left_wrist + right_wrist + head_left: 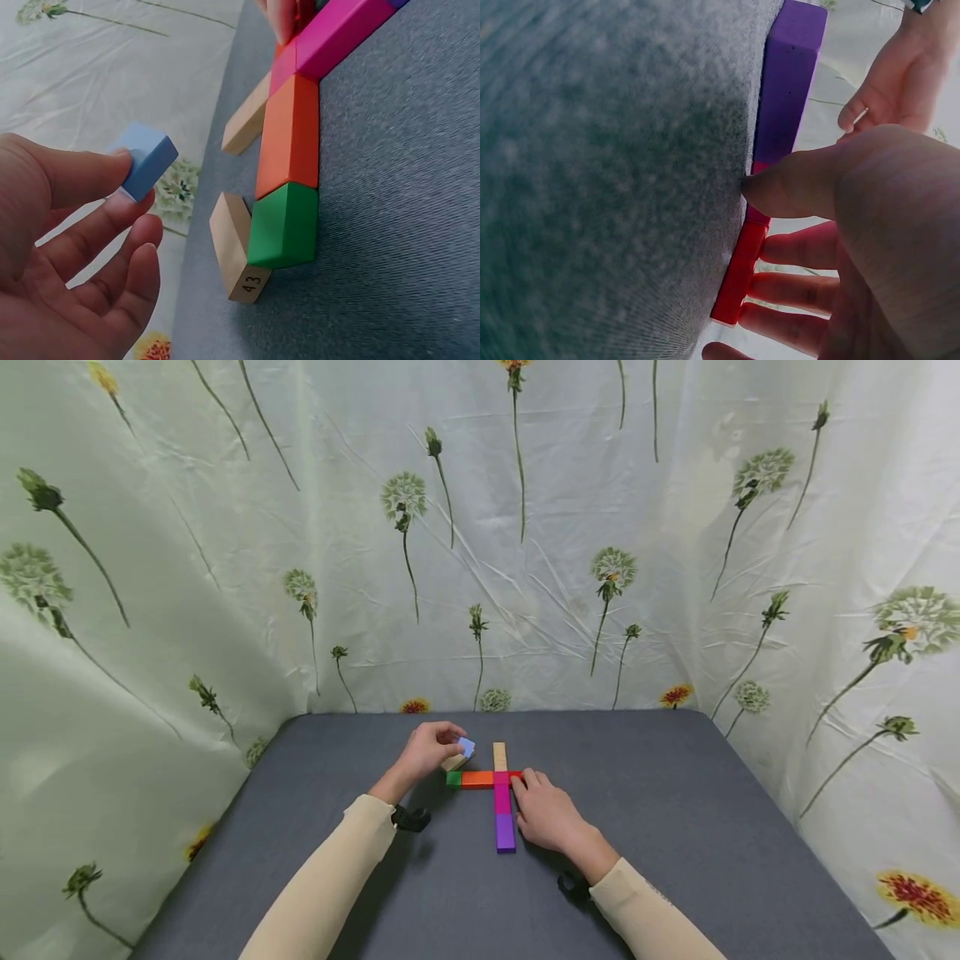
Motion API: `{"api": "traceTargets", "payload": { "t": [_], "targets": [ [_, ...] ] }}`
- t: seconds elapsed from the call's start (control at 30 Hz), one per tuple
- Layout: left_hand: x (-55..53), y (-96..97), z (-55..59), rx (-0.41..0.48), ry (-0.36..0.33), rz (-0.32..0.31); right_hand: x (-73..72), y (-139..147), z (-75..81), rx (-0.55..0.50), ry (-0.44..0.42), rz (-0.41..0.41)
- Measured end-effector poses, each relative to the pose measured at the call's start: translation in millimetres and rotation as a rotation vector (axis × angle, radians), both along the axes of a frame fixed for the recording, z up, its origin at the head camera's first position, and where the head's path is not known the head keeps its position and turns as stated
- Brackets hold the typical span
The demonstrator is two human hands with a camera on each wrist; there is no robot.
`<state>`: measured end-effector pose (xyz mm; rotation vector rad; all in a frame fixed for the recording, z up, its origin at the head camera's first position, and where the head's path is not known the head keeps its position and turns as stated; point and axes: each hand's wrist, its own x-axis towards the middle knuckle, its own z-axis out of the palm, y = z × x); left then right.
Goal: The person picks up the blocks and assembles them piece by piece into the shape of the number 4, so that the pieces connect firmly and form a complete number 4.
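My left hand [423, 753] pinches a light blue block [154, 154] between thumb and fingers, raised over the table. Below it, a plain wooden block [231, 238] with black digits on its end lies slanted beside a green block [283, 225]. That green block meets an orange block [289, 135] in a cross-shaped layout. A pink block [502, 797] and a purple block [506, 833] form the near arm, another wooden block [499, 756] the far one. My right hand [551, 814] touches the red block [739, 274] on the right arm with extended fingertips; its thumb overlaps the pink part.
The blocks lie on a dark grey table [637, 793]. A pale curtain [555, 610] printed with dandelions hangs behind it and along both sides. Each wrist wears a black band, the left one [411, 819] close over the tabletop.
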<state>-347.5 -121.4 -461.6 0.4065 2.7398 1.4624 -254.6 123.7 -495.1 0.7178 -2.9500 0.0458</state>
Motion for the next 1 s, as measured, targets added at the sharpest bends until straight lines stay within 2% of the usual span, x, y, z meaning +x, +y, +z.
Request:
{"api": "traceTargets", "payload": {
  "t": [0.2,0.43,0.77,1.0],
  "targets": [
    [-16.1,2.1,-4.2,-0.021,0.001,0.014,-0.3,-1,0.3,0.007,-0.005,-0.001],
    [-28.4,4.6,-6.4,-0.013,-0.019,0.009,-0.1,-1,-0.4,0.011,-0.002,0.002],
    [-42.6,9.7,-13.4,-0.024,-0.039,0.008,0.1,-1,0.6,0.011,-0.004,-0.003],
    [-46.3,10.3,-17.7,-0.024,-0.049,0.016,0.3,-1,0.4,0.017,0.003,-0.002]
  ]
}}
